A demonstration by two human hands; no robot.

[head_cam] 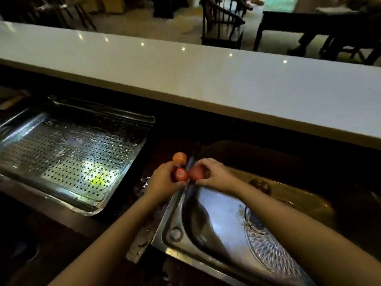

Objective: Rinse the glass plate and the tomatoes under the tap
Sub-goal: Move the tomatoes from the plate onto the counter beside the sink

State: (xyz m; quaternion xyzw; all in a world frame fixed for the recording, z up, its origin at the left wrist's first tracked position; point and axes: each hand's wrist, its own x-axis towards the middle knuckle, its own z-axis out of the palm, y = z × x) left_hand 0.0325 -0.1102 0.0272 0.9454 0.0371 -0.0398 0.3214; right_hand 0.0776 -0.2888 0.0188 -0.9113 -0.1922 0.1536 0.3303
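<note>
Three tomatoes sit at the left rim of the steel sink [177,205]. My left hand [162,181] grips a red tomato [181,174], and an orange tomato [179,158] lies just beyond its fingertips on the dark counter. My right hand [216,174] curls round another red tomato [196,173] over the sink's edge. The patterned glass plate [266,244] lies in the sink basin, partly under my right forearm. No tap or running water is visible.
A perforated steel tray [68,155] with a yellow-green reflection rests on the counter to the left. A raised white countertop [206,79] runs across behind the sink. Chairs and a dark table stand beyond it. The sink drain [260,185] is at the back.
</note>
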